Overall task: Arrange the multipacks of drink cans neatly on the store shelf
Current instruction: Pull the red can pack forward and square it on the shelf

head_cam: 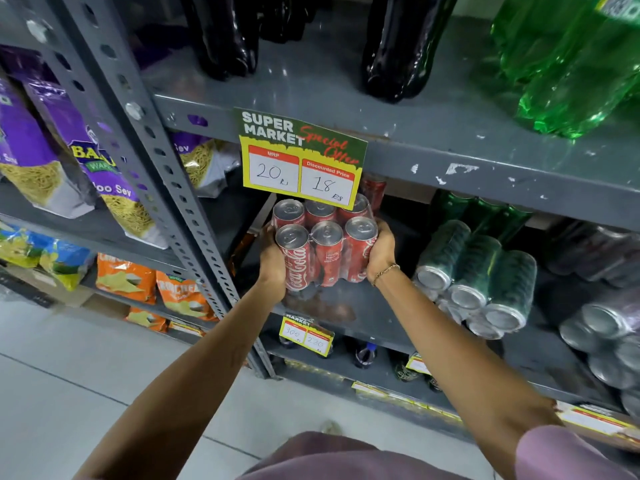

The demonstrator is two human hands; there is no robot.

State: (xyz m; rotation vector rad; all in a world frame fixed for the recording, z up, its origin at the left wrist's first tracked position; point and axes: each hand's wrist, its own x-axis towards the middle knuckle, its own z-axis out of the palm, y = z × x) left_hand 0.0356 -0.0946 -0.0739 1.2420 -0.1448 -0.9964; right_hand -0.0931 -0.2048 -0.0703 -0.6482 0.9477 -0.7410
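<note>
A shrink-wrapped multipack of red cola cans (323, 245) stands upright at the left end of the grey middle shelf (349, 306), held between both hands. My left hand (273, 263) grips its left side and my right hand (381, 251) grips its right side. A multipack of green cans (485, 275) lies on its side to the right, can ends facing me. Further right, packs of dark cans (609, 327) also lie on their sides. Another red can (374, 190) shows behind the held pack.
A special-offer price card (301, 157) hangs from the upper shelf edge just above the pack. Large dark bottles (398, 46) and green bottles (568, 64) stand on the upper shelf. A slotted upright post (166, 174) borders the bay; snack bags (69, 147) fill the left rack.
</note>
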